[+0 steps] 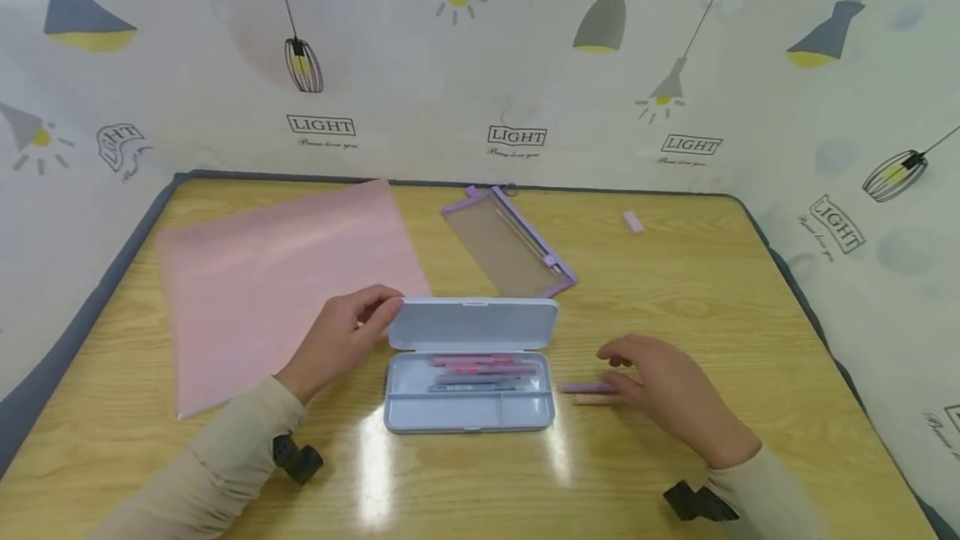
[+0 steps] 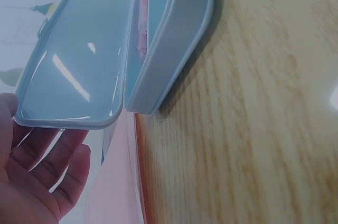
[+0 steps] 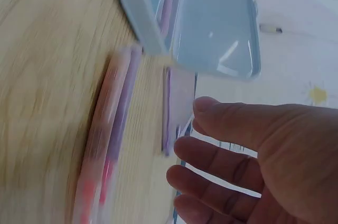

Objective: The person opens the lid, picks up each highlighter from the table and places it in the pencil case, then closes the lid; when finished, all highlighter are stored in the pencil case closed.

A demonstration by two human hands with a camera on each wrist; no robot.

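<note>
A light blue pencil case (image 1: 442,412) stands on the table with its lid (image 1: 472,325) raised. Several pink, purple and bluish pens (image 1: 483,369) lie in its rear compartment; the front compartments hold nothing. My left hand (image 1: 337,336) holds the lid at its upper left corner, thumb on one side and fingers behind. To the right of the case, a purple pen (image 1: 585,388) and a peach pen (image 3: 103,123) lie side by side on the table. My right hand (image 1: 667,390) is over their right ends, its fingers loosely bent and apart from the pens in the right wrist view.
A large pink sheet (image 1: 285,290) covers the table's left part, partly under my left arm. Behind the case lies a see-through zip pouch (image 1: 487,248) with purple edging. A small pink block (image 1: 633,222) sits at the back right. Patterned cloth walls (image 1: 420,90) surround the table.
</note>
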